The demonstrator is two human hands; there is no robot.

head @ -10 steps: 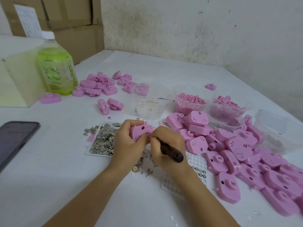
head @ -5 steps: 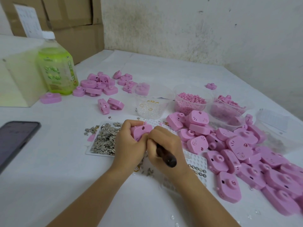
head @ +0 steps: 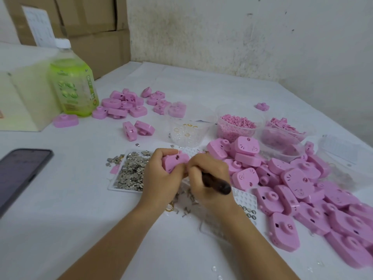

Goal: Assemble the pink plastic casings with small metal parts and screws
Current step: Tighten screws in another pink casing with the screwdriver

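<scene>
Left hand [head: 161, 174] curls its fingers around one pink casing [head: 175, 161], holding it just above the white surface [head: 60, 229] near the middle of the view. Right hand [head: 207, 174] grips a dark-handled tool [head: 218, 183]; its tip points toward the casing and is hidden behind the fingers, while the handle end sticks out to the right. The two hands touch at the casing.

Just left of the hands, a shallow white tray [head: 113, 187] holds a heap of small metal parts [head: 131, 174], with a few scattered beside it. Under the right wrist lies a white dimpled tray [head: 246, 201]. A large pile of pink casings [head: 302, 188] spreads along the right side. Behind the hands stand a clear cup [head: 186, 132] with small rings and a clear tub of pink pellets [head: 236, 124]. Farther back, a smaller group of casings [head: 125, 104] sits near a green bottle [head: 74, 87]. A dark phone [head: 20, 172] lies at the left edge.
</scene>
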